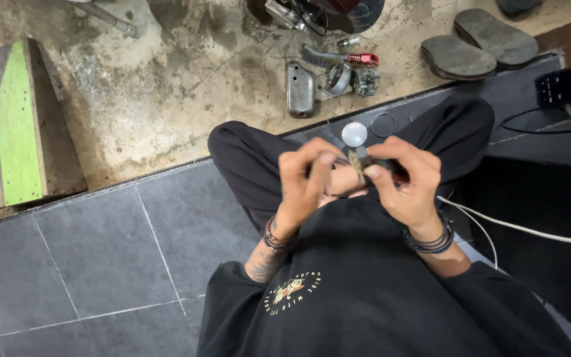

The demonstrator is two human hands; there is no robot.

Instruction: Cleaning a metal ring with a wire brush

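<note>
small frayed part [357, 162] | pinched: left hand [305, 182], right hand [408, 182] | grey tiles [100, 258]

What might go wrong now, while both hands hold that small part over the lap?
1. The small part is pinched only by fingertips of the left hand and right hand; it may slip into the dark lap folds.
2. The round disc and thin ring lie loose near the knee; a leg shift could scatter them.

Mostly hidden between the fingers of left hand [305, 185] and right hand [408, 182], too small to identify: a small frayed part [357, 162].
</note>
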